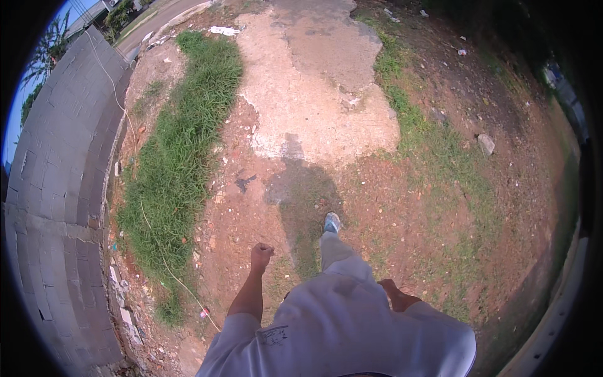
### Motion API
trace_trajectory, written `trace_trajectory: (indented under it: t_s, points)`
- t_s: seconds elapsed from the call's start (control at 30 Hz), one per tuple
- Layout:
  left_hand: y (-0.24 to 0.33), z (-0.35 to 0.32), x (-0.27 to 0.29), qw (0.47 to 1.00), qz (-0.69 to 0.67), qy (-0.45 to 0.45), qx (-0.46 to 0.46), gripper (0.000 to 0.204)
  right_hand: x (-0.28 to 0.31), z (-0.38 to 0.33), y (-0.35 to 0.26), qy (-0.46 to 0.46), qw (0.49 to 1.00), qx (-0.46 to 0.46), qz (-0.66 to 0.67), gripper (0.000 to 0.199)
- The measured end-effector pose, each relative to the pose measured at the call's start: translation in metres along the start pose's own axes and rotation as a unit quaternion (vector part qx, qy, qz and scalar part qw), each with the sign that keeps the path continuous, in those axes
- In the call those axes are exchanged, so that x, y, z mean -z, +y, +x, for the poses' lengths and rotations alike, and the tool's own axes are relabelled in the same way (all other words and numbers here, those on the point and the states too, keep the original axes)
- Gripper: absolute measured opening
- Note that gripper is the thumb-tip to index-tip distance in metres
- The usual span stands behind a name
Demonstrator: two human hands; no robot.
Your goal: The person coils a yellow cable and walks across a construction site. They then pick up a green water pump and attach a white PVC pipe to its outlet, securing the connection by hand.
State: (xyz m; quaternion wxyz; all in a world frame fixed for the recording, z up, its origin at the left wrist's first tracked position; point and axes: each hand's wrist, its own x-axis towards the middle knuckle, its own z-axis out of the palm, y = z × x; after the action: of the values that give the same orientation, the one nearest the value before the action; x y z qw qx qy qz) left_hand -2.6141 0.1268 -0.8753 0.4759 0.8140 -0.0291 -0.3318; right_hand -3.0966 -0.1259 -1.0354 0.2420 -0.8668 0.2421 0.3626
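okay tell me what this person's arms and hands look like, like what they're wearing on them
Both forearms are bare, with no gloves, watch or bands visible on the left hand or the right hand. Short white sleeves cover the upper arms, part of a loose white shirt with a small dark printed mark on the left chest. The right hand is partly hidden by the shirt.

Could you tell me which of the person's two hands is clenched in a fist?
The left hand, swung forward over bare dirt; the right hand sits back by the hip.
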Motion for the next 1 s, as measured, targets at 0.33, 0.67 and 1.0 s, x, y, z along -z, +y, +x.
trace_trajectory:
  t_s: [0.33,0.67,1.0]
  points:
    - [0.092,0.12,0.002,0.982,0.026,0.06,0.175,0.043,0.583,0.283,-0.079,0.192,0.862,-0.01,0.47,0.025]
    - [0.144,0.384,0.011,0.963,0.2,-0.093,0.154,0.048,0.87,0.461,-0.132,0.144,0.826,0.014,0.545,0.028]
    - [0.634,0.813,0.007,0.985,0.07,0.076,-0.136,0.021,0.872,0.577,-0.021,0.143,0.986,-0.02,0.078,0.022]
